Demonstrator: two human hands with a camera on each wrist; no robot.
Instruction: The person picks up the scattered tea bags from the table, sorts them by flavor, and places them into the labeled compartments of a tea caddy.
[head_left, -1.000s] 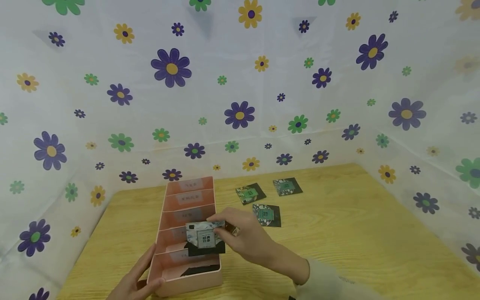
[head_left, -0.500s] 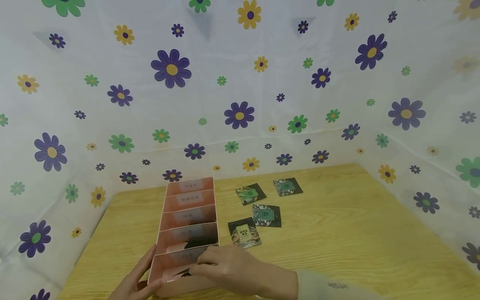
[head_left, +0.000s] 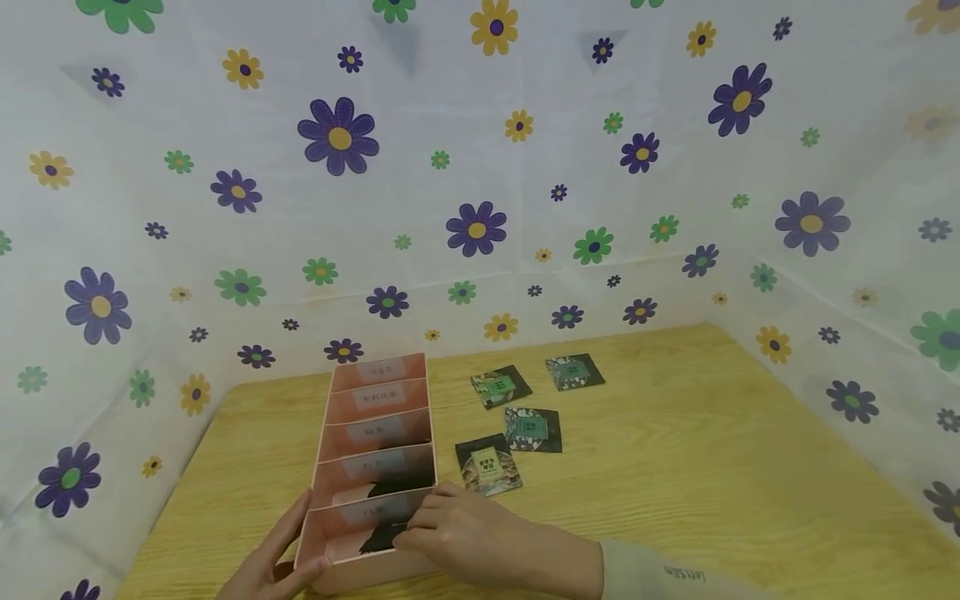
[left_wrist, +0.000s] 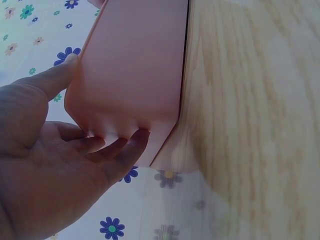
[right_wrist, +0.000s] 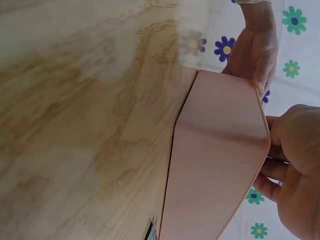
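Observation:
In the head view, a long pink box [head_left: 378, 575] with several labelled compartments stands at the left of the table. My left hand [head_left: 273, 554] grips its near left corner, thumb on the rim. In the left wrist view the fingers [left_wrist: 135, 142] press the pink wall. My right hand [head_left: 480, 533] reaches over the right rim into the nearest compartment with bent fingers. Right beside its fingertips lies a dark tea packet [head_left: 381, 538]; I cannot tell whether they pinch it. Another dark packet [head_left: 405, 479] lies one compartment farther back.
Right of the box lie loose tea packets: one with a cream label [head_left: 487, 467] nearest, a teal-labelled one [head_left: 534, 429] behind it, and a green one [head_left: 501, 386] and another teal one [head_left: 574, 372] farther back. A flowered white cloth [head_left: 420, 183] surrounds the wooden table [head_left: 675, 450].
My right hand has lowered a white-and-black tea packet from above the box into the nearest compartment, then shifted slightly right toward the rim. The left hand has stayed on the box.

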